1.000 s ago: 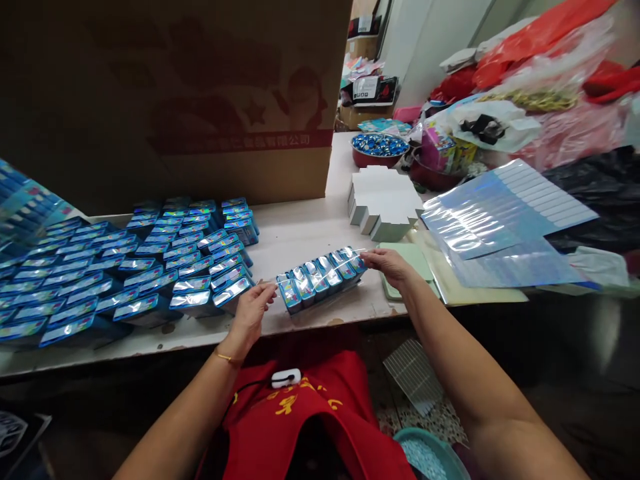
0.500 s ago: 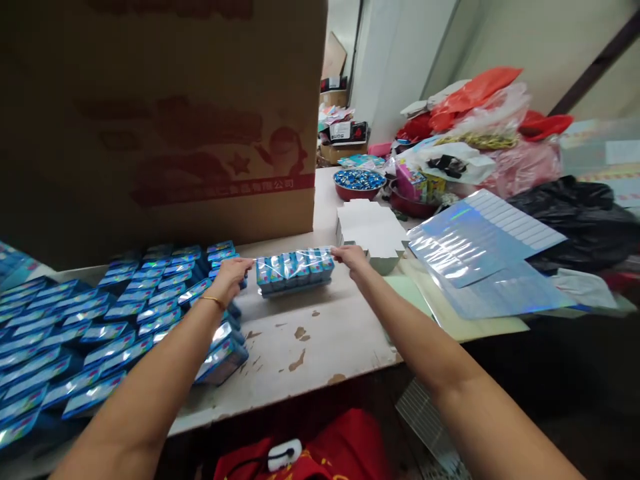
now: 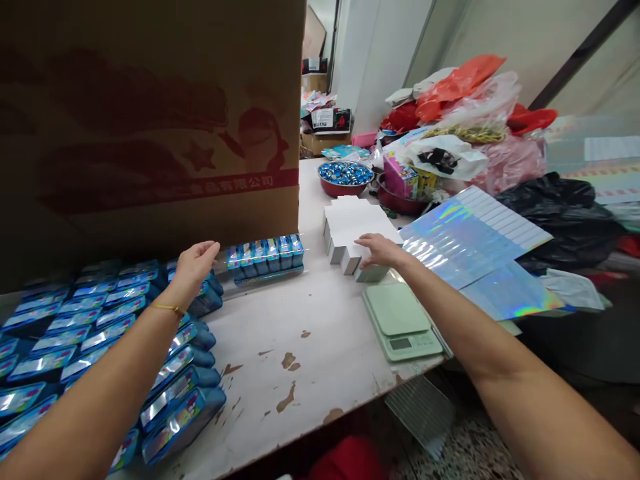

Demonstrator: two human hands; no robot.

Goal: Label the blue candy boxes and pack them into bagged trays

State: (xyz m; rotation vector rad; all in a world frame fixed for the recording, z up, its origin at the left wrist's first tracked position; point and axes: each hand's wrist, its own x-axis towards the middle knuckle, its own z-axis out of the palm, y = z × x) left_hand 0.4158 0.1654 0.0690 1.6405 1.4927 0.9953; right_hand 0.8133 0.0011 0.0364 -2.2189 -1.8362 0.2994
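A row of small blue packs (image 3: 265, 257) sits on the table in clear plastic film (image 3: 235, 283). My left hand (image 3: 197, 267), a thin bracelet on its wrist, is left of this row, finger and thumb pinched at the film's left end; the exact grip is partly hidden. My right hand (image 3: 383, 252) stretches over the near right corner of a stack of white cut cardboard (image 3: 357, 223), fingers extended and apart. Whether it touches the top sheet I cannot tell. Many blue packs (image 3: 100, 320) stand in rows below and left of my left hand.
A large brown carton (image 3: 165, 187) walls off the back left. A pale green scale (image 3: 400, 320) lies near the front edge. Behind are a red bowl (image 3: 345, 183) of small blue pieces and heaped plastic bags (image 3: 460, 100). Shiny sheets (image 3: 480, 240) lie at right.
My right hand has let go of the film's right end and moved onto the white cardboard stack. The wrapped row has shifted left with my left hand. The view has turned, uncovering the scale.
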